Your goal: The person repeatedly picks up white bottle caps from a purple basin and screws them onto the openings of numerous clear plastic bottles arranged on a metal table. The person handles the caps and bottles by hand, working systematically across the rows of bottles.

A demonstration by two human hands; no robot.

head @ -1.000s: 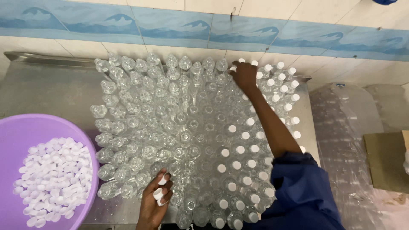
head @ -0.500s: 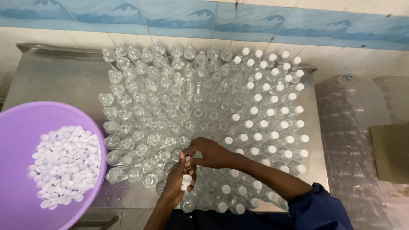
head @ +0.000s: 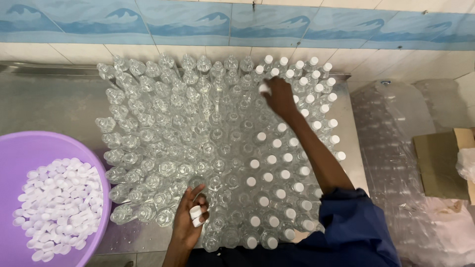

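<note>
Closest to us, our left hand [head: 190, 217] sits low over the near edge of the pack of small clear plastic bottles [head: 198, 148], fingers loosely curled around a few small white plastic caps [head: 196, 215], thumb and fingertips cupping them rather than squeezing. Half a second ago both hands were bunched together right here, the right one picking from that little stash. Now the right hand [head: 279, 96] has shot out toward the far rows, arm stretched across the already capped bottles [head: 277, 173], fingertips pinched on one white cap [head: 263, 87] held over a bottle mouth near the back. So another cap has gone from the handful to the open bottles, and the white-topped patch on the right side keeps creeping leftward.

Off to our left is the round purple plastic basin [head: 74, 148] with a heap of loose white caps [head: 57, 207] inside. The bottles stand on a stainless steel table [head: 54, 106], most of the left and middle ones uncapped. Right of it lies clear plastic sheeting [head: 391, 148] and a brown cardboard box [head: 440, 163]. Farthest back runs the tiled wall with a blue wave band [head: 198, 20].
</note>
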